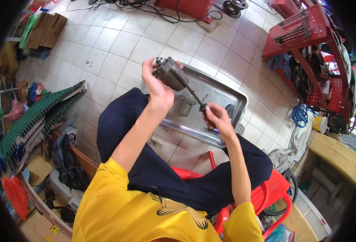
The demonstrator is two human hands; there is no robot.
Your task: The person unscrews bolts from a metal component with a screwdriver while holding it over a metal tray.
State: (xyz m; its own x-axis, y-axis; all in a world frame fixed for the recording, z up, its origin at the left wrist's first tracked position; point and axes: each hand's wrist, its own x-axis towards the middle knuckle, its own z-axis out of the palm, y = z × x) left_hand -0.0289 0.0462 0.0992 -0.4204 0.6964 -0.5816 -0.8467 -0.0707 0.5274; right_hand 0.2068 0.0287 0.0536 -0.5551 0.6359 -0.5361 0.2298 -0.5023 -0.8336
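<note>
My left hand [158, 86] is wrapped round a dark metal cylinder [172, 74], which looks like a small motor body with a threaded stud on its far end. It is held tilted above the far left part of a metal tray [210, 78]. From the cylinder a thin dark rod [193, 94] slants down to my right hand [219, 120], whose fingers pinch its thick, knob-like dark end [203, 107]. Whether the rod enters the cylinder or only touches it, I cannot tell. A smaller metal cylinder [185, 105] stands in the tray. A dark object [229, 109] lies partly behind my right hand.
A red plastic chair [272, 189] is by my right leg. At right stands a red perforated tool rack [295, 28] with long metal tools, near a coiled blue hose [301, 115]. Green woven folded furniture [40, 117] leans at left. Cables [145, 15] trail across the far tiles.
</note>
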